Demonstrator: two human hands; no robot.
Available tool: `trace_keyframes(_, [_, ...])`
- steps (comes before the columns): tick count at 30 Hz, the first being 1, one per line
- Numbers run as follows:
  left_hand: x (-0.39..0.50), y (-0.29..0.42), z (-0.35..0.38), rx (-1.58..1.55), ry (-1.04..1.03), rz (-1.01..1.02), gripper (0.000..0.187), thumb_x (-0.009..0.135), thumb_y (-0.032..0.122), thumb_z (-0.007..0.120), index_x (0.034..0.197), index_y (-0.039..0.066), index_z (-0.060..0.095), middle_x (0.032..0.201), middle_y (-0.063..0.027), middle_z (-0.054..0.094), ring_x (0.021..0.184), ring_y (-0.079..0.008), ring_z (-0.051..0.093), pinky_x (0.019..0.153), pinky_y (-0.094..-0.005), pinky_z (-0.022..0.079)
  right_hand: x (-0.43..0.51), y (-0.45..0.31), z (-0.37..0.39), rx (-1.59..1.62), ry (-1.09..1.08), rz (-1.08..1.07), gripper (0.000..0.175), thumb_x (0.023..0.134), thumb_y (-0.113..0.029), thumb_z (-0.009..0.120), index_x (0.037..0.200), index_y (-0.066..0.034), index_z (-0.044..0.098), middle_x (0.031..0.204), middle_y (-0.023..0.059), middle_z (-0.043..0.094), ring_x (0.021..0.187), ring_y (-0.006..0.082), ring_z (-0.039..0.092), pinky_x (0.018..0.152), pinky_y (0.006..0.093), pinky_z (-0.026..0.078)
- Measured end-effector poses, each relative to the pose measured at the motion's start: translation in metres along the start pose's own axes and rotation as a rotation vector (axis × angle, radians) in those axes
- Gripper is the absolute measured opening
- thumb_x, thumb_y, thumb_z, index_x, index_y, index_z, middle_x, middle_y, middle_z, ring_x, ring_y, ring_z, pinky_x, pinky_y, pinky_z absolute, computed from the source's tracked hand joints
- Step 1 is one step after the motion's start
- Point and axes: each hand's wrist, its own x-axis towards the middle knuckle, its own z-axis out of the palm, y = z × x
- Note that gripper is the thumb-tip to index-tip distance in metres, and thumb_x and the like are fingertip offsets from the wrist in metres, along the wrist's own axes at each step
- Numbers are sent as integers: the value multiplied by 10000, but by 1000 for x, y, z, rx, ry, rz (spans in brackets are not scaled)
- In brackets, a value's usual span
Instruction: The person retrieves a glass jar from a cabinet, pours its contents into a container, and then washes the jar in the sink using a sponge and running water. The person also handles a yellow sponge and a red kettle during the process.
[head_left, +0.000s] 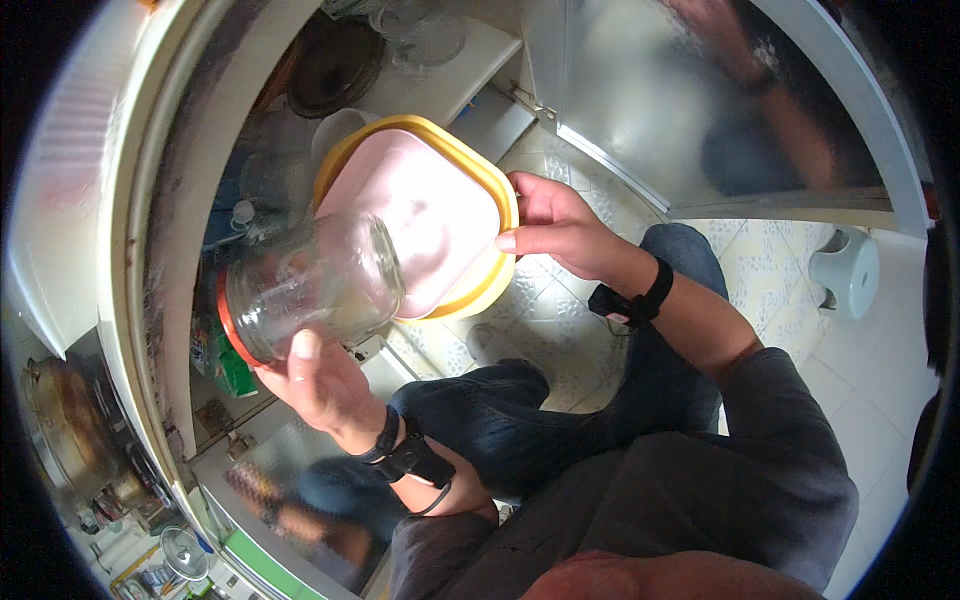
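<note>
Low on the left, my left hand (322, 390) grips a large glass jar (322, 277) near its red lid (234, 319); the jar lies tilted, its base towards the containers. My right hand (559, 229) pinches the right rim of a yellow plastic container (499, 195), thumb on top. A pale pink container or tray (442, 217) sits inside the yellow one. The jar's base overlaps the left part of the pink piece; whether they touch I cannot tell. Both are held in front of an open cabinet.
Inside the cabinet, a white shelf (427, 82) bears glassware and a dark round lid (336, 71). Open cabinet doors flank me, one at the upper right (637, 112). A green package (236, 369) lies below the jar. A pale blue stool (847, 274) stands right.
</note>
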Motion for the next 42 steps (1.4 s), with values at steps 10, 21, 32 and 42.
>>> trace_keyframes(10, [-14, -6, -13, -272, 30, -296, 596, 892, 181, 739, 1425, -2, 548, 1303, -131, 672, 1203, -269, 636, 1103, -451, 478, -9, 9, -19, -18, 58, 0, 693, 857, -78, 754, 1467, 53, 453, 1363, 130, 630, 1241, 199, 622, 1081, 351, 486])
trace_keyframes(21, [54, -32, 26, -138, 201, -16, 560, 801, 22, 801, 1328, -40, 619, 1168, -136, 715, 1087, -246, 702, 967, -362, 568, -8, 19, -24, -25, 91, 17, 759, 815, -146, 747, 1491, 41, 456, 1378, 119, 624, 1296, 208, 585, 1127, 366, 435])
trace_keyframes(32, [223, -108, 8, 870, -245, 713, 547, 922, 175, 751, 1447, 234, 608, 1559, -132, 511, 1392, -350, 536, 1117, -480, 475, -24, 20, -27, -3, 48, 32, 630, 850, -84, 747, 1415, 33, 494, 1281, 105, 657, 1169, 179, 646, 1025, 324, 510])
trace_keyframes(42, [309, -140, 43, 882, -398, 408, 431, 1024, 286, 657, 1448, 214, 617, 1532, -177, 534, 1348, -378, 554, 1169, -529, 421, -33, 8, -30, 10, 31, 60, 639, 814, -140, 767, 1383, 15, 521, 1245, 75, 658, 1158, 153, 620, 1034, 309, 463])
